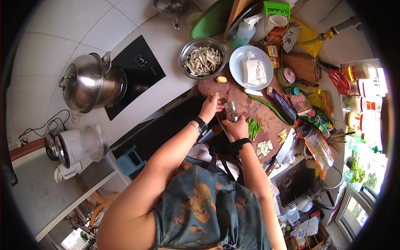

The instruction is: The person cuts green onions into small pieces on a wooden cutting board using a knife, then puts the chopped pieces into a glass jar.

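Note:
My right hand (237,126) grips a small clear jar (231,111) with dark dried spice pieces in it, tilted over the brown cutting board (239,100). At the jar's mouth is my left hand (212,107), with some dark pieces (223,99) at its fingertips; whether it pinches them I cannot tell. On the board lie chopped green pepper (254,128), sliced garlic (264,148), yellowish shreds (282,136), a long green pepper (270,107) and an eggplant (282,104). A plate of tofu (254,73) and a steel bowl of sliced mushrooms (203,61) stand beyond my hands.
A cleaver (287,147) lies at the board's right edge, near the sink (293,184). Packets, jars and red scissors (339,82) crowd the right side. A spray bottle (245,31) stands behind the plate. To the left, a large steel pot (89,82) sits on a black cooktop (137,78).

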